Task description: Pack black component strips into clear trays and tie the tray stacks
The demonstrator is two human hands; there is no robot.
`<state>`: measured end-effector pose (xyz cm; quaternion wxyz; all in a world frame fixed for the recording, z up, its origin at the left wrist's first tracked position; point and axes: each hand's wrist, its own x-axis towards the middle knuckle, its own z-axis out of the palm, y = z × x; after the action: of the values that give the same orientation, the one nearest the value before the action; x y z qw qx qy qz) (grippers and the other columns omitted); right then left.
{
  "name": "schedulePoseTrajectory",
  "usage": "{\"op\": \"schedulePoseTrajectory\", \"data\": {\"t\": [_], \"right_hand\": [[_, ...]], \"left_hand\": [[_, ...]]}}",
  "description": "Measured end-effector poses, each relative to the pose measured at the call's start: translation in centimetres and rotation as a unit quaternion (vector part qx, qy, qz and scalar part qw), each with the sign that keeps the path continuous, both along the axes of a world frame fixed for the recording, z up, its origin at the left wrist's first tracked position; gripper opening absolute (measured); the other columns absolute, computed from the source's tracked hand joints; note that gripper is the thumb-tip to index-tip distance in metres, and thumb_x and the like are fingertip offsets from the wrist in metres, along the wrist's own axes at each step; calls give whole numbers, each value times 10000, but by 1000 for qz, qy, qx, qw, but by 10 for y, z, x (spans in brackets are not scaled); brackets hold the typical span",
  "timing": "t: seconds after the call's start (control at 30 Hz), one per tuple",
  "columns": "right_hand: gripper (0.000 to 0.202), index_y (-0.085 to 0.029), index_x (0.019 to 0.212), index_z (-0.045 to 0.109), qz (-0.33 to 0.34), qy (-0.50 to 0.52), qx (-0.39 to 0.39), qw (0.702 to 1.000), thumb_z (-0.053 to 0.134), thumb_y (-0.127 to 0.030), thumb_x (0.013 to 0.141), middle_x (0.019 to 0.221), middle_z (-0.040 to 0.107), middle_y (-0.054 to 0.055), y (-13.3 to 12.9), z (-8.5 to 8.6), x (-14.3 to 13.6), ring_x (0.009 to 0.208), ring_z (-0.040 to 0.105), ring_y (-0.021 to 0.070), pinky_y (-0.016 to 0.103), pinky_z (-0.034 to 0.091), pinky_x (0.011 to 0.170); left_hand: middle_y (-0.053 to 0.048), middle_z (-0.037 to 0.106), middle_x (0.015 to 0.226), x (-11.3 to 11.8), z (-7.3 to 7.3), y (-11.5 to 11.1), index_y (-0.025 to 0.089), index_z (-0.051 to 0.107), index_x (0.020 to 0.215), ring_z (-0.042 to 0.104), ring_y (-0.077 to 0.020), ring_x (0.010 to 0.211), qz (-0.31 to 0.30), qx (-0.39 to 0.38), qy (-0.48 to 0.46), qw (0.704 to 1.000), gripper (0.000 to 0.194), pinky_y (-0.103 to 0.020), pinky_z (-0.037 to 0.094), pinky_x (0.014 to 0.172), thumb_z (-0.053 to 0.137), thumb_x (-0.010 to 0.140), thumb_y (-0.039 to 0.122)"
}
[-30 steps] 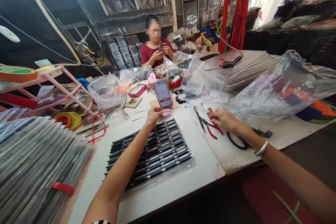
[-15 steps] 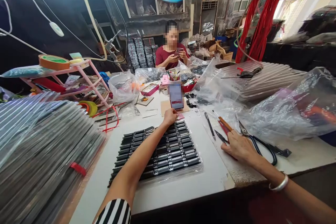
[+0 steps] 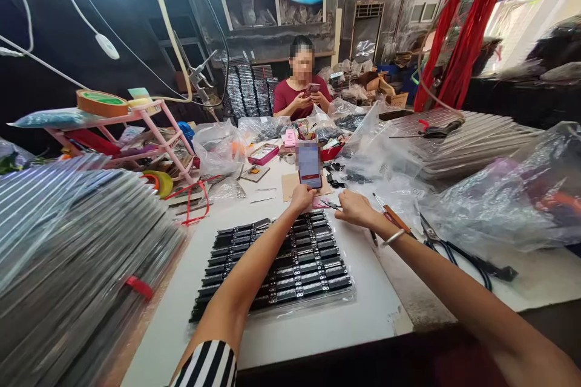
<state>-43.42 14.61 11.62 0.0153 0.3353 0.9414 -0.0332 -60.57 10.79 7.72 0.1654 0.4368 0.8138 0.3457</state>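
Observation:
My left hand (image 3: 301,198) reaches over the rows of black strips with silver coil-like parts (image 3: 297,266). Its fingers are closed at the lower edge of an upright phone (image 3: 310,166), beside a small pink piece (image 3: 320,202). What they pinch, if anything, is too small to make out. My right hand (image 3: 356,208) is closed around a slim dark pointed tool (image 3: 330,204), perhaps tweezers, whose tip points left toward my left fingers. The strips lie on clear plastic on the white table. Behind the phone's foot is a brown card (image 3: 289,186).
Scissors (image 3: 436,236) and an orange-handled tool (image 3: 399,222) lie right of my right forearm. Stacked clear-wrapped strips (image 3: 82,266) fill the left side. A pink rack (image 3: 154,133) and plastic bags (image 3: 503,175) flank the table. Across it, a person (image 3: 303,94) holds a phone.
My right hand has lifted the dark pointed tool from the right of the table and brought it left, near my left hand. The left hand stays by the phone. The view has shifted slightly.

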Motion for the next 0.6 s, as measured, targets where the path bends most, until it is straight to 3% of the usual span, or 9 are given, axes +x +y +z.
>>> {"op": "schedulePoseTrajectory", "data": {"t": [0.1,0.17,0.3,0.37,0.47,0.6], "right_hand": [[309,-112,976,628,2,2,-17,1000,540,-355,806,1076,592,160,9,-12,-16,939,592,264,305,394,682],[350,-120,1012,631,4,17,-17,1000,504,-398,842,1102,586,164,12,-15,-16,944,588,260,306,396,693],[360,-149,1019,646,-8,112,-6,994,442,-412,882,1029,622,125,4,-12,-11,903,585,225,295,395,700],[293,-154,971,661,30,156,-20,987,452,-340,884,968,640,98,-8,-9,-16,868,580,198,283,393,708],[219,-157,909,677,135,187,-53,972,474,-229,869,913,641,76,-35,-11,-36,832,569,167,261,394,738],[212,-163,905,687,219,164,-70,959,482,-203,872,922,621,85,-66,-20,-73,843,562,169,267,389,759]], "left_hand": [[-84,704,800,-16,12,-20,111,699,844,616,-170,739,-11,17,-10,1000,259,-263,449,660,494,836,269],[-77,710,839,-29,25,-44,107,695,893,618,-156,750,-19,30,-10,999,270,-248,457,663,486,839,269],[-62,711,910,-60,50,-115,124,695,920,614,-151,825,-13,51,22,998,235,-248,452,760,523,819,249],[-61,708,914,-72,55,-150,128,694,932,614,-161,840,-2,25,91,995,238,-263,449,784,509,833,240],[-76,697,944,-79,44,-185,123,693,955,615,-171,871,-2,-50,192,980,244,-276,453,805,485,858,206],[-89,652,1068,-69,18,-197,152,679,1035,573,-198,986,-31,-87,234,968,239,-318,429,872,542,842,190]]}}
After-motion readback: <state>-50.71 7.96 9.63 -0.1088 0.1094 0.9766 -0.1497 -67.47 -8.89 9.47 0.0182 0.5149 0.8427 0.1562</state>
